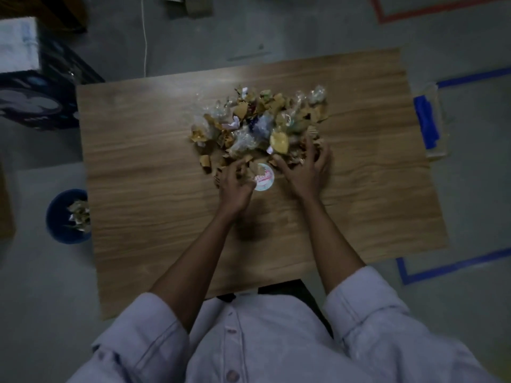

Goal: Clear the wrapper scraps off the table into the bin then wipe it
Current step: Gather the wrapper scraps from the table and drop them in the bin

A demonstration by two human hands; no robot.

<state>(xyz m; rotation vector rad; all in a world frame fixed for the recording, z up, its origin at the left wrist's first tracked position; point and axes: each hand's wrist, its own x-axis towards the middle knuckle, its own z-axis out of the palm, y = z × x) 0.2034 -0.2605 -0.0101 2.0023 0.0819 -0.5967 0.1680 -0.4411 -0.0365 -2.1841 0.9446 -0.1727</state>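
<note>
While the wrapper scraps [260, 123] sit heaped on the far-centre of the table [138, 161], both hands work at the side of the heap nearest the table's front edge. Left hand [235, 186]: fingers curled in, clamped on a few brown pieces. Right hand [307, 170]: fingers apart and bent, lying over the scraps; motion blur, so I cannot tell whether they have closed on anything. A round white label [262, 179] lies flat on the table between the two hands. The bin [59, 217] stands on the floor just off the table's left edge and already holds some scraps. Handling judgement: mixed torn paper and crinkled clear film, very light, springy, nothing fragile. Film likely slippery and apt to spring out of a loose grip; paper bits will shed. I would not pinch single pieces: rake inward from both flanks, compress between cupped palms, lift low, carry toward the table's left edge. Expect strays.
</note>
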